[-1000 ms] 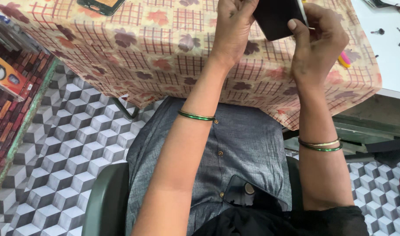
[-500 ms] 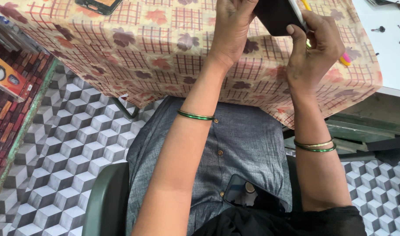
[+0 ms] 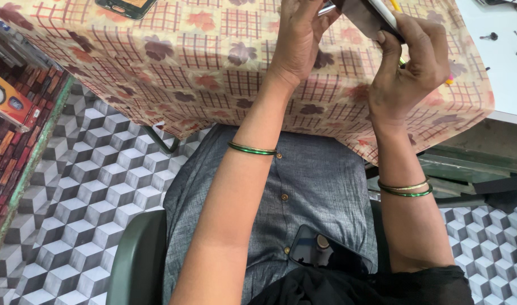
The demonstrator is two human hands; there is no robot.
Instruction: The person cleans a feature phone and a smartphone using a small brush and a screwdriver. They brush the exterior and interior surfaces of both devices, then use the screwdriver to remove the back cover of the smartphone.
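Two hands grip our dark phone (image 3: 367, 17) at the frame's top, above the counter (image 3: 213, 68): left hand (image 3: 297, 42) steadying one end, right hand (image 3: 408, 68) clamping its edge. We judge firm, even pressure works best.

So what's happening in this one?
A seated person holds a dark phone in both hands above a table with a checked, leaf-print cloth. The left hand grips its left end; the right hand pinches its right edge. Another phone lies on their lap.
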